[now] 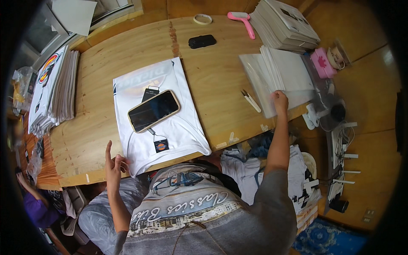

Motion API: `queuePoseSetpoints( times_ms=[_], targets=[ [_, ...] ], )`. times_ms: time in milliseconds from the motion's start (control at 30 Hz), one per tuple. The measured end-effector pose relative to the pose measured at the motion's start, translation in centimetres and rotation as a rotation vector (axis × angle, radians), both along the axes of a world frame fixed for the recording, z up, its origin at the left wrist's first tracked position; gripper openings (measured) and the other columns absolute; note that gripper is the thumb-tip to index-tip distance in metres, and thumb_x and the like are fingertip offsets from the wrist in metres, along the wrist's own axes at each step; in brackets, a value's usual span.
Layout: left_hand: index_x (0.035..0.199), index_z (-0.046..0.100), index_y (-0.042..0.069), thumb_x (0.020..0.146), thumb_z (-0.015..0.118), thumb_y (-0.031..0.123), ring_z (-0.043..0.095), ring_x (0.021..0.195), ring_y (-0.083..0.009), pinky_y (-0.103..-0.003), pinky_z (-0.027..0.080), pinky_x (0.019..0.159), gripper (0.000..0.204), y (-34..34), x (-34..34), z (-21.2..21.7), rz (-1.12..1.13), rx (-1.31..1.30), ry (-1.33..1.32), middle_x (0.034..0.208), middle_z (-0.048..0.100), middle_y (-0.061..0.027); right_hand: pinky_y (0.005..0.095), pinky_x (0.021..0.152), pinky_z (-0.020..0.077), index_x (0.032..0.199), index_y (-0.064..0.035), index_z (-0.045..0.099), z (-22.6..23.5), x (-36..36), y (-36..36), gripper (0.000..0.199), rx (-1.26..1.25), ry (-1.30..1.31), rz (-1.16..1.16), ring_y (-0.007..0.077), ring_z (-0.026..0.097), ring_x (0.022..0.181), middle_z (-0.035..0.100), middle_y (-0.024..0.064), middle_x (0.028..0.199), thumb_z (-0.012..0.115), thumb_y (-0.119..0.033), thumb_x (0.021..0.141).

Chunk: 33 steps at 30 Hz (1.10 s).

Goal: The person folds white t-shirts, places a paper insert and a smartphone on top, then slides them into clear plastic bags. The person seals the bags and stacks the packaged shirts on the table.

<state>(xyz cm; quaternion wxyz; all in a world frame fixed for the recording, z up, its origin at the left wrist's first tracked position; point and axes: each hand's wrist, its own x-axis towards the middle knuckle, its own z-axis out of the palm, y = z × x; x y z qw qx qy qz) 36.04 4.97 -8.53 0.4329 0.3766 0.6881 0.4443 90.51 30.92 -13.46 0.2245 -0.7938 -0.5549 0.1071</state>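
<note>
A folded white T-shirt (pixel 185 127) lies on the wooden table in front of me. On it rests a smartphone (pixel 154 111) with a dark screen, partly over a black hang tag (pixel 148 93). A black neck label (pixel 160 145) shows near the collar. My left hand (pixel 114 166) is open beside the collar's left corner, fingers apart and holding nothing. At the right, my right hand (pixel 279 103) is closed in a pinch at the near edge of a clear plastic bag (pixel 267 100) in a pile. The fingertips are small in view.
Folded white shirts (pixel 59 95) stand stacked at the left. White thread snips (pixel 251 102) lie between the T-shirt and the bags. Farther back are a black case (pixel 202 41), a tape roll (pixel 203 19), a pink lint roller (pixel 242 19) and a tall stack of packages (pixel 282 25).
</note>
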Motion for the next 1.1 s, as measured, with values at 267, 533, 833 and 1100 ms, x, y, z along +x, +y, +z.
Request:
queuePoseSetpoints(
  times_ms=[267, 533, 833, 1100],
  targets=[
    [0.130, 0.020, 0.013, 0.087, 0.043, 0.025, 0.045, 0.044, -0.0065, -0.017, 0.033, 0.040, 0.051, 0.6, 0.0, 0.2, -0.015, -0.006, 0.039, 0.062, 0.054, -0.0043, 0.0350, 0.074, 0.0407, 0.099, -0.0088, 0.052, 0.0, -2.6, 0.7, 0.022, 0.350, -0.670, 0.162, 0.0257, 0.049, 0.087, 0.051, 0.0085, 0.085, 0.049, -0.014, 0.077],
    [0.129, 0.023, 0.012, 0.086, 0.044, 0.022, 0.044, 0.045, -0.0059, -0.017, 0.033, 0.041, 0.049, 1.4, 0.7, 0.4, -0.063, 0.018, 0.038, 0.061, 0.053, -0.0041, 0.0377, 0.064, 0.0431, 0.086, -0.0114, 0.059, 1.4, -3.7, 4.6, 0.013, 0.190, -0.598, 0.030, 0.0275, 0.055, 0.076, 0.058, 0.0079, 0.079, 0.050, -0.015, 0.076],
    [0.127, 0.028, 0.009, 0.085, 0.044, 0.011, 0.046, 0.051, -0.0079, -0.019, 0.038, 0.048, 0.045, 4.0, 2.6, 2.0, -0.132, 0.091, 0.011, 0.062, 0.053, -0.0056, 0.0377, 0.060, 0.0435, 0.080, -0.0077, 0.059, 7.0, -4.8, 6.4, 0.011, 0.549, -0.437, 0.015, 0.0297, 0.056, 0.071, 0.059, 0.0107, 0.080, 0.051, -0.013, 0.077],
    [0.125, 0.031, 0.008, 0.072, 0.060, 0.005, 0.052, 0.083, -0.0164, -0.027, 0.042, 0.072, 0.061, 10.3, 10.2, 4.9, -0.628, 0.274, 0.145, 0.089, 0.052, -0.0113, 0.0389, 0.060, 0.0439, 0.076, -0.0064, 0.059, 16.9, -15.0, 3.8, 0.008, 0.577, -0.257, 0.253, 0.0306, 0.056, 0.065, 0.058, 0.0127, 0.075, 0.052, -0.011, 0.075]
  ],
)
